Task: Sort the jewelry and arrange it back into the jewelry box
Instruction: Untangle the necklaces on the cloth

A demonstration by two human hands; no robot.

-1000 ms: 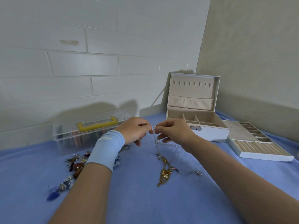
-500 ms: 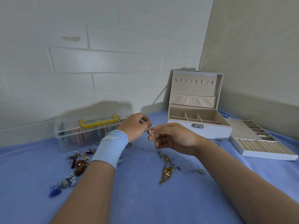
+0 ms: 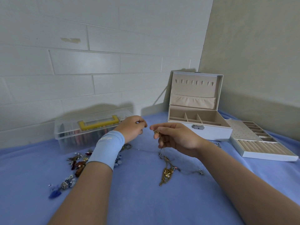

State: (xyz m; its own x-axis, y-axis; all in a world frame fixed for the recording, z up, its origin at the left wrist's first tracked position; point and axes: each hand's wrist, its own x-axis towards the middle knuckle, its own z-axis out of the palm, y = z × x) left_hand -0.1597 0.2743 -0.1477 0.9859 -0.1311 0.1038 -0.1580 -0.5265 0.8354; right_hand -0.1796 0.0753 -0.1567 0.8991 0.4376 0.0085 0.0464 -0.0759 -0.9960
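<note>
Two hands hover over the table (image 3: 146, 202): the right hand (image 3: 177, 137) pinches a gold necklace (image 3: 167, 172), while the left hand (image 3: 133, 127) is curled, its hold unclear.

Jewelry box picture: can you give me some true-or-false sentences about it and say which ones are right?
1. The jewelry box has its lid open. True.
2. The right hand pinches a small gold piece. True.
3. The clear plastic case has a red handle. False: the handle is yellow.
4. The tray sits inside the jewelry box. False: it lies on the blue cloth, beside the box.
5. A light blue wristband is on the wrist of the left hand. True.
</note>
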